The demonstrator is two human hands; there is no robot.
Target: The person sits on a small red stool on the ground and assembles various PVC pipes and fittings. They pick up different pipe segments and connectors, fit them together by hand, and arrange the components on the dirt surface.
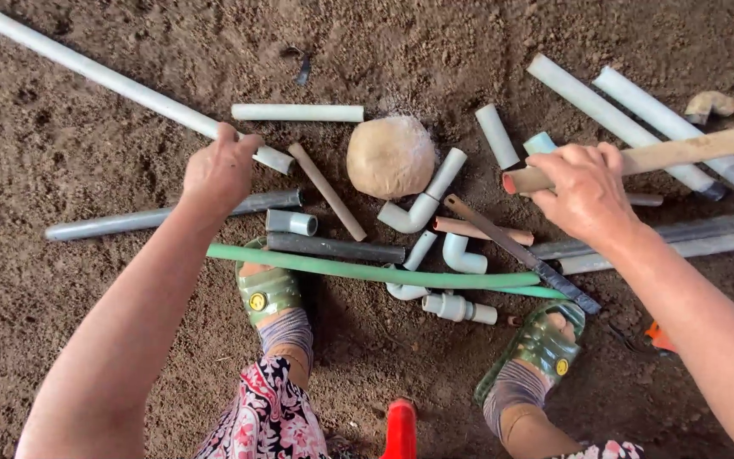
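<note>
My left hand (218, 170) grips a long white plastic pipe (87, 70) that runs up to the far left over the dirt. Held in my right hand (584, 189) is a tan wooden stick (698, 146) with a reddish end that points right. Between the hands lie a round tan stone (391, 156), a white elbow pipe piece (422, 208) and a short brown pipe (326, 190). A green hose (367, 272) crosses in front of my feet.
Several white and grey pipe offcuts (297, 112) lie scattered on loose brown soil, with long white pipes (613, 119) at the right. A flat metal file (520, 253) lies near my right foot. My feet wear green sandals (267, 293). A red object (399, 429) sits at the bottom edge.
</note>
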